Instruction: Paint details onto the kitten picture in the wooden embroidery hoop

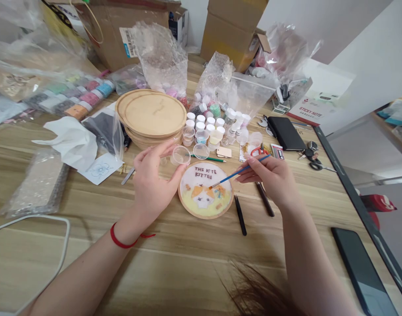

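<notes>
1. Wooden table (174,267) in a work room, with cardboard boxes (234,30) and plastic bags at the far edge. Small jars (201,131) stand in a tight group, and a stack of round wooden boards (151,115) lies beside them, both apparently kept within easy reach of the hands.
2. Round painted board (206,191): lies flat on the table between the hands, where both can reach it. It bears a cat picture and lettering.
3. Right hand (270,177): fingers in a narrow pinch on a thin paintbrush (240,172), held like a pen for fine control. The tip is at the board, near the cat's ear.
4. Left hand (155,177): fingers curved, holding a small clear cup (181,155) just above the board's edge, close to the brush.
5. Tweezers (240,215): lie just right of the board, apparently set down ready for use.
</notes>
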A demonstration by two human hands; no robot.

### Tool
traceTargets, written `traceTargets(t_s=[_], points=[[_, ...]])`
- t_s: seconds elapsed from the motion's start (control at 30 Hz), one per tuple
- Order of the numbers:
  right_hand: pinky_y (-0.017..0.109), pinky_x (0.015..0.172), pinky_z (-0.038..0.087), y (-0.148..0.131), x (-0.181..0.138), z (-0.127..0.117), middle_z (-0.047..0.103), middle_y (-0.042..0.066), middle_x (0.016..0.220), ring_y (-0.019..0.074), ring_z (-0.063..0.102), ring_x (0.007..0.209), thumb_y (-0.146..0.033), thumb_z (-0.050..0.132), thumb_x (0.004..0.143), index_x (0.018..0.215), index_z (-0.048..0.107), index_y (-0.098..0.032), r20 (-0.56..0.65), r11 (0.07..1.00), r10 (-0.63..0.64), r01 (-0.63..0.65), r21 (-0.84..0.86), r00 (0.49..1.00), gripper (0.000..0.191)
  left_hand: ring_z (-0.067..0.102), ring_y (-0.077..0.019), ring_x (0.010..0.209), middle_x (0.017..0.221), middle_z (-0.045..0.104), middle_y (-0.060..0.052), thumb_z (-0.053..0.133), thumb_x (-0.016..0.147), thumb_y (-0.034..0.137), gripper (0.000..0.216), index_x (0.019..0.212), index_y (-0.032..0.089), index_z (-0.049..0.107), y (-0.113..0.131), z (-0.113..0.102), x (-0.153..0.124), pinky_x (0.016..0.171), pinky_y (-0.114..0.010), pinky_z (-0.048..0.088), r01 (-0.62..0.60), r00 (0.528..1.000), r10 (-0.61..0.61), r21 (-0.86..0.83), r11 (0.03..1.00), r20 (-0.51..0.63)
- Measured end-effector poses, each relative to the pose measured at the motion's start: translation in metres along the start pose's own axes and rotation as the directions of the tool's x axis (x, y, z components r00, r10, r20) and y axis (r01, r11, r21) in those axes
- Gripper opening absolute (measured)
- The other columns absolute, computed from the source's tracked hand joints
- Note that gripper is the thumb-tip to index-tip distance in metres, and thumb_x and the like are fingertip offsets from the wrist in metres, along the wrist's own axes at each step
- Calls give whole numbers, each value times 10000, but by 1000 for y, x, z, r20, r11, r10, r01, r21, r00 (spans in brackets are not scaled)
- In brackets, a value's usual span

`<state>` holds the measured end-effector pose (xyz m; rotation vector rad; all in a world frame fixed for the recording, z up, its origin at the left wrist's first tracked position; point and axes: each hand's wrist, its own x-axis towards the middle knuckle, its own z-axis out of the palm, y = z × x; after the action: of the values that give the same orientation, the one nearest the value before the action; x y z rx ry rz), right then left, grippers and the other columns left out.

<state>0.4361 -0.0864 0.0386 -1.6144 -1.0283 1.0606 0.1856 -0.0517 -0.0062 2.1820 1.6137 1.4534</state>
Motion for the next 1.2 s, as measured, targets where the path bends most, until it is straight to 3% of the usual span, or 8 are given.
traceTargets(t_s=[0.27, 0.53, 0.7, 0.93, 1.2], points=[[295, 564, 658, -4, -1, -4, 770, 95, 675, 200, 752, 576, -633, 821, 703, 715, 740, -153, -49, 999, -31, 32, 3, 998, 487, 722, -247, 1082, 1174, 748, -55, 765, 844, 312, 472, 1271, 257, 571, 0, 0, 0, 1042, -438, 496, -15, 1000, 15, -33, 999, -3], [304, 601, 663, 1, 0, 1, 768, 94, 673, 198, 751, 589, -657, 802, 712, 720, 726, -159, 11, 1000, -16, 16, -1, 1000, 503, 724, -252, 1069, 1166, 749, -53, 767, 838, 345, 471, 1258, 260, 573, -1, 2, -1, 1026, -446, 507, 4, 1000, -4, -11, 1000, 3], [316, 569, 659, -6, -1, -5, 761, 84, 657, 206, 746, 568, -625, 832, 695, 701, 731, -164, -42, 999, -42, 42, 13, 998, 471, 716, -254, 1087, 1166, 750, -51, 765, 841, 328, 466, 1261, 261, 576, 0, 0, 0, 1039, -443, 492, 11, 1000, -11, -27, 1000, 15], [333, 598, 658, -17, -9, -16, 770, 70, 701, 217, 763, 590, -518, 804, 789, 771, 726, -174, -105, 973, -191, 202, 112, 976, 353, 715, -259, 1098, 1132, 768, -30, 734, 865, 294, 465, 1294, 286, 556, -1, 2, -1, 1074, -469, 461, -99, 993, 103, -81, 992, 53], [417, 806, 666, -13, -28, 17, 799, 54, 897, 242, 794, 844, -488, 697, 908, 886, 742, -242, -97, 904, -413, 421, 75, 905, 251, 734, -222, 1028, 1133, 772, -28, 684, 906, 259, 488, 1355, 286, 493, -1, 3, -7, 1118, -463, 415, -240, 956, 259, -139, 961, 136]])
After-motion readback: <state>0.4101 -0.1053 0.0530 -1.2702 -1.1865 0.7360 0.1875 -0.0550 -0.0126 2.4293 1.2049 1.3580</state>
